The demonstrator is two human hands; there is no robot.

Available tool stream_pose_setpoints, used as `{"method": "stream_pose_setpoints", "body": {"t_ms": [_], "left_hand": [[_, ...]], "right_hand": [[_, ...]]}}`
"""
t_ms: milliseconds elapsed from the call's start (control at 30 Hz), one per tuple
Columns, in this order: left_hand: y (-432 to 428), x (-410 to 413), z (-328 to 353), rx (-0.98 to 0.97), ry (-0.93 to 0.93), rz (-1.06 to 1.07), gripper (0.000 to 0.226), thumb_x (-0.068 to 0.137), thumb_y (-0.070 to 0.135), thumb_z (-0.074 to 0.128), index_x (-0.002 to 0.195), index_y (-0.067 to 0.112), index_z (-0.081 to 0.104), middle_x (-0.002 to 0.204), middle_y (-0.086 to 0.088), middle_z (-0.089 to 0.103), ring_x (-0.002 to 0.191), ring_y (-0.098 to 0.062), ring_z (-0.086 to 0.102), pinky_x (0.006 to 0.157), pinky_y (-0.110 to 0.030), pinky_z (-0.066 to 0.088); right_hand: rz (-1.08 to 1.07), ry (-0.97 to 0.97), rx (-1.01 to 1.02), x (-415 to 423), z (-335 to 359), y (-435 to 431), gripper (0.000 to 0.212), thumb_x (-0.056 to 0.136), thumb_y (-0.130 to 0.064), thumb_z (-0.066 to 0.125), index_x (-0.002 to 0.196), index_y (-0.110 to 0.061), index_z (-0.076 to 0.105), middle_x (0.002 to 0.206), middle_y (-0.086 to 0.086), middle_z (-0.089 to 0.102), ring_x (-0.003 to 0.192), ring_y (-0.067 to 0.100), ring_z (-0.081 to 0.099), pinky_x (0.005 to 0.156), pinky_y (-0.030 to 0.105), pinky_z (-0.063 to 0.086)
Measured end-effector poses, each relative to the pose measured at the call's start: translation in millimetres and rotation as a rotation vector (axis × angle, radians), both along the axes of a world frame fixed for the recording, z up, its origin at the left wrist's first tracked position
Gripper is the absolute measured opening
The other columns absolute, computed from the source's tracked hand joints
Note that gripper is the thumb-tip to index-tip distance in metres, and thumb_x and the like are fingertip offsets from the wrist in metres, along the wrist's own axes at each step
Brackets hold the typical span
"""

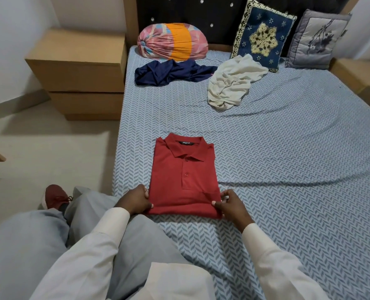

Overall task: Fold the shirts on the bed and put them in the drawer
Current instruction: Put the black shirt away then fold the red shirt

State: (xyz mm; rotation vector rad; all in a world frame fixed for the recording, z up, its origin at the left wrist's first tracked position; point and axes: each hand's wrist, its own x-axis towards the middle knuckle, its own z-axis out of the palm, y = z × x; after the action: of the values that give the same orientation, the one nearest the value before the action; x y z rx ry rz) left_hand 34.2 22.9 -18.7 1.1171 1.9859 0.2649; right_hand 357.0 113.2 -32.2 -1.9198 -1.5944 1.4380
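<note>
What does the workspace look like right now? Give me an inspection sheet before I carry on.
Surface: bed with a blue patterned sheet, lightly rippled.
Job's things: red shirt folded, buttons up, near the bed's front edge; navy shirt and white shirt crumpled, unfolded, near the headboard.
Clutter: round bolster, blue cushion, grey cushion against the headboard.
Grippers: left hand and right hand each grip a lower corner of the red shirt.
Cables: nothing seen.
Surroundings: bedside cabinet left of the bed, drawers closed; second cabinet on the right.
</note>
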Motion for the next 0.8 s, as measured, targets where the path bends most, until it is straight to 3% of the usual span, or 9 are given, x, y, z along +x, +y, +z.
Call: {"method": "stream_pose_setpoints", "body": {"t_ms": [67, 133, 233, 333, 433, 533, 633, 733, 800], "left_hand": [[-2.5, 2.3, 1.4, 0.015, 0.117, -0.042, 0.035, 0.071, 0.025, 0.070, 0.095, 0.021, 0.046, 0.093, -0.003, 0.064, 0.087, -0.023, 0.062, 0.080, -0.036, 0.052], [-2.3, 6.4, 5.3, 0.151, 0.207, -0.055, 0.041, 0.073, 0.026, 0.067, 0.106, 0.020, 0.044, 0.095, -0.003, 0.064, 0.086, -0.024, 0.063, 0.078, -0.036, 0.053], [8.1, 18.9, 15.0, 0.372, 0.162, -0.150, 0.060, 0.082, 0.027, 0.067, 0.135, 0.027, 0.041, 0.112, -0.005, 0.059, 0.096, -0.022, 0.062, 0.085, -0.035, 0.052], [21.4, 30.7, 16.6, 0.262, 0.172, -0.331, 0.080, 0.087, 0.039, 0.066, 0.153, 0.037, 0.022, 0.144, -0.012, 0.041, 0.122, -0.029, 0.055, 0.102, -0.041, 0.046], [23.1, 32.5, 6.3, 0.119, 0.265, -0.394, 0.077, 0.086, 0.045, 0.065, 0.152, 0.034, 0.027, 0.142, -0.009, 0.039, 0.124, -0.028, 0.053, 0.101, -0.038, 0.045], [21.5, 28.3, 2.4, 0.177, 0.226, -0.302, 0.065, 0.086, 0.044, 0.064, 0.145, 0.035, 0.038, 0.134, -0.006, 0.042, 0.119, -0.026, 0.055, 0.098, -0.037, 0.048], [23.8, 22.4, 1.5, 0.235, 0.264, -0.156, 0.064, 0.085, 0.042, 0.067, 0.141, 0.029, 0.039, 0.130, -0.007, 0.040, 0.115, -0.029, 0.055, 0.093, -0.039, 0.049], [27.4, 16.6, 0.9, 0.176, 0.208, 0.060, 0.070, 0.082, 0.042, 0.071, 0.138, 0.016, 0.036, 0.131, -0.013, 0.043, 0.113, -0.035, 0.056, 0.091, -0.041, 0.050], [25.4, 14.8, -2.2, 0.077, 0.135, 0.137, 0.066, 0.080, 0.044, 0.072, 0.128, 0.010, 0.041, 0.125, -0.014, 0.054, 0.109, -0.034, 0.059, 0.089, -0.039, 0.051]], "right_hand": [[0.045, -0.123, 0.120, -5.0, 7.8, 2.0, 0.044, 0.069, -0.026, 0.079, 0.102, -0.026, 0.050, 0.086, 0.002, 0.067, 0.072, 0.019, 0.066, 0.064, 0.038, 0.058], [0.102, -0.174, 0.359, -14.3, 19.8, 9.0, 0.043, 0.072, -0.023, 0.075, 0.109, -0.023, 0.053, 0.093, -0.001, 0.063, 0.082, 0.016, 0.063, 0.072, 0.034, 0.054], [0.240, -0.142, 0.577, -39.4, 31.7, 21.2, 0.030, 0.081, -0.019, 0.071, 0.110, -0.015, 0.064, 0.095, 0.000, 0.062, 0.086, 0.016, 0.059, 0.080, 0.031, 0.048], [0.443, -0.197, 0.522, -57.5, 20.4, 42.6, 0.029, 0.086, -0.013, 0.068, 0.114, -0.011, 0.069, 0.102, 0.008, 0.068, 0.094, 0.022, 0.063, 0.085, 0.025, 0.044], [0.385, -0.261, 0.477, -60.9, 10.6, 79.6, 0.027, 0.085, -0.006, 0.061, 0.109, -0.008, 0.073, 0.108, 0.015, 0.071, 0.104, 0.031, 0.066, 0.093, 0.028, 0.043], [0.373, -0.311, 0.441, -71.6, 14.9, 118.1, 0.033, 0.087, -0.009, 0.061, 0.119, -0.008, 0.070, 0.120, 0.017, 0.068, 0.116, 0.033, 0.060, 0.106, 0.039, 0.037], [0.303, -0.354, 0.340, -81.5, 13.6, 141.3, 0.047, 0.082, -0.024, 0.059, 0.127, -0.013, 0.061, 0.125, 0.018, 0.059, 0.121, 0.036, 0.053, 0.105, 0.040, 0.035], [0.094, -0.270, 0.210, -80.1, 5.9, 143.2, 0.063, 0.066, -0.037, 0.065, 0.122, -0.013, 0.052, 0.119, 0.019, 0.059, 0.111, 0.038, 0.059, 0.096, 0.045, 0.050], [0.025, -0.196, 0.141, -78.6, 13.4, 121.5, 0.071, 0.064, -0.045, 0.073, 0.120, -0.009, 0.049, 0.118, 0.015, 0.061, 0.106, 0.034, 0.062, 0.085, 0.037, 0.053]]}}
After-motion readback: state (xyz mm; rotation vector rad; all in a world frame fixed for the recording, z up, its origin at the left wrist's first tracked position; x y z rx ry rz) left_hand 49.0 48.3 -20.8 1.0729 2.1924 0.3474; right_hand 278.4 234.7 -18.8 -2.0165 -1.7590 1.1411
